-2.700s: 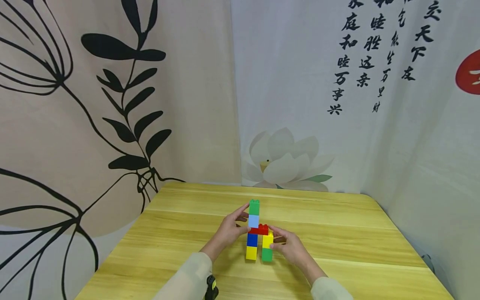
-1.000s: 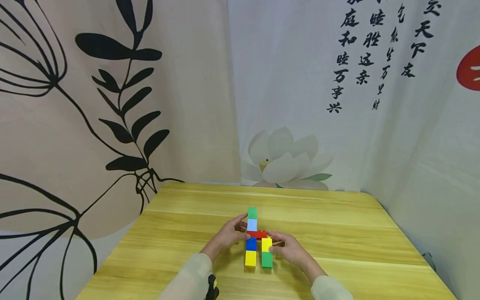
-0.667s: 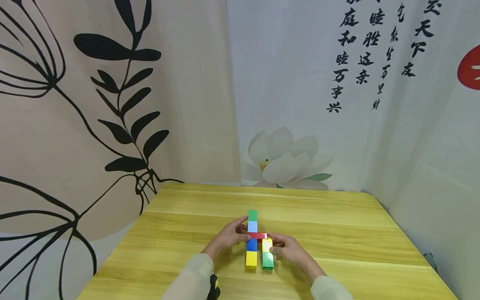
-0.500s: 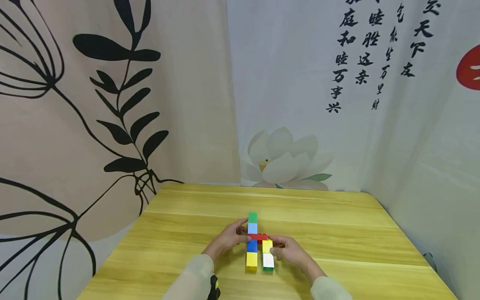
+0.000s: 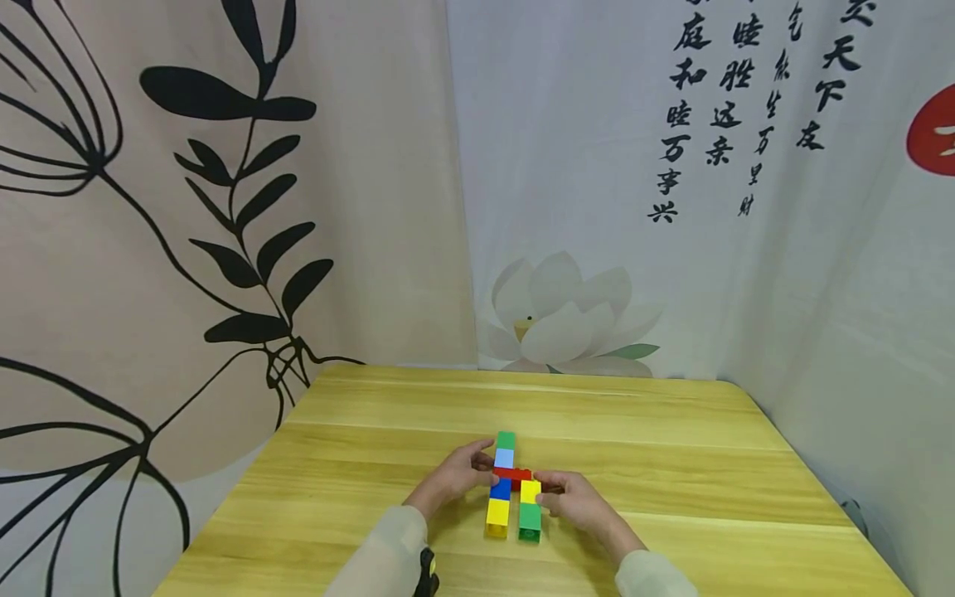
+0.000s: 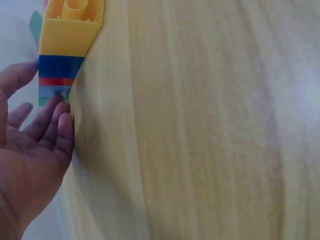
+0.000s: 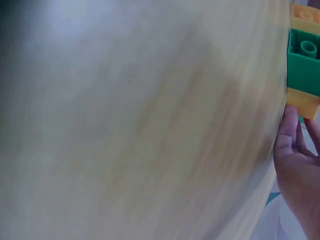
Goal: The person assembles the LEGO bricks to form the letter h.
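Toy building blocks are joined into one structure (image 5: pixel 515 476), laid back on the wooden table with its hollow undersides towards me. Its left column runs from a yellow block (image 5: pixel 496 516) through dark blue (image 5: pixel 501 489) and light blue (image 5: pixel 504 458) to green (image 5: pixel 506 440). A red block (image 5: pixel 524 475) bridges to a shorter column of yellow (image 5: pixel 530 491) over green (image 5: pixel 530 521). My left hand (image 5: pixel 457 478) holds the long column's left side, thumb near the red and blue blocks. My right hand (image 5: pixel 584 499) grips the short column by its yellow block.
The wooden table (image 5: pixel 358 464) stretches around the hands, its far edge meeting a printed curtain (image 5: pixel 388 207). A dark item with a yellow spot (image 5: pixel 429 568) sits by the left sleeve.
The structure has tipped backwards from standing, its green top dropping away from me while the undersides have come into view. Both hands keep hold and have shifted slightly down with it.
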Motion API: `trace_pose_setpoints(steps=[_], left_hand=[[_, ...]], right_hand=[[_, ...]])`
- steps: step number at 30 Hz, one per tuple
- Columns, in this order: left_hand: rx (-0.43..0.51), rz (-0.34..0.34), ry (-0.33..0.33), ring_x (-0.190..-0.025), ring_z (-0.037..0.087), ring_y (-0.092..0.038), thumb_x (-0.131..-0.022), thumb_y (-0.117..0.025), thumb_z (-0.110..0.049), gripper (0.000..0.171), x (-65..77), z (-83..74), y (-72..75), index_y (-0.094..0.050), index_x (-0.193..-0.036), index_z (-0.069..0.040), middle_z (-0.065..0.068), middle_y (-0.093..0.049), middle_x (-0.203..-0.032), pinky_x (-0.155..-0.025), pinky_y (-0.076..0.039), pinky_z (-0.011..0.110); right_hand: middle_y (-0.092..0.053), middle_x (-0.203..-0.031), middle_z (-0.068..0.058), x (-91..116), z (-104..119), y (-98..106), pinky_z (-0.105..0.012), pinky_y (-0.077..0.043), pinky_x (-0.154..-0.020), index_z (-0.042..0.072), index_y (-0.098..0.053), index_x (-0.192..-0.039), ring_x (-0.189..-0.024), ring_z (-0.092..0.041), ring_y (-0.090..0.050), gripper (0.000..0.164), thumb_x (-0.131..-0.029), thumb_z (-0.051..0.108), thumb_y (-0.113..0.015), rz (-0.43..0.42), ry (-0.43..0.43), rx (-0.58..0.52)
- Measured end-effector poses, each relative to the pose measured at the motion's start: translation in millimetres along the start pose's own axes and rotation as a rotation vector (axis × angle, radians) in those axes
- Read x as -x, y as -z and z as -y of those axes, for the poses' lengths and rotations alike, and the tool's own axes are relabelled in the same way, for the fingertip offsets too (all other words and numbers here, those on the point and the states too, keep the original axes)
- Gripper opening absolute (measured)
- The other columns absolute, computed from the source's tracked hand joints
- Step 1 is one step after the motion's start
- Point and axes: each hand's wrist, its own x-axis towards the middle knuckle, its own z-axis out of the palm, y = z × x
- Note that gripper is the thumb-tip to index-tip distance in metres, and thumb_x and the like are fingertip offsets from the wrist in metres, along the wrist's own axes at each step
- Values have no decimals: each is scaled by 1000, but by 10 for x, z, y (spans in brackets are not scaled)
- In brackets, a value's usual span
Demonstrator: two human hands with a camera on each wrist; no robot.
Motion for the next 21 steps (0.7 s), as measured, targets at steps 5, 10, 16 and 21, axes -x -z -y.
trace_pose_setpoints(steps=[5,10,16,21], left_hand=[[1,-16,-1,-110,30,-58,-88,-74,-3,68,6,6,-22,-41,-148,-1,12,-62,-120,-101,-44,51],[-8,-25,6,-109,28,-58,-89,-74,-5,68,6,30,-47,-42,-149,-3,10,-62,-119,-101,-45,50],[-5,-26,10,-110,28,-57,-90,-73,-6,67,10,18,-43,-42,-149,-4,9,-62,-120,-100,-45,50],[-10,-34,-12,-112,31,-57,-93,-70,-12,64,42,-4,-3,-41,-149,-2,13,-62,-123,-101,-44,52]], right_hand=[[-60,-128,-23,-5,6,-1,-38,-55,-80,-10,-53,-135,-102,-25,-58,45,-95,7,-64,2,-3,7],[-56,-133,-25,20,2,-8,-39,-55,-82,-9,-52,-137,-107,-28,-58,46,-96,8,-63,1,-9,3],[-55,-133,-25,39,18,-7,-39,-55,-82,-9,-51,-138,-107,-28,-58,46,-96,7,-63,-21,-8,-9],[-58,-130,-22,56,36,32,-41,-54,-85,-8,-49,-139,-104,-26,-59,47,-100,15,-60,-30,-14,17]])
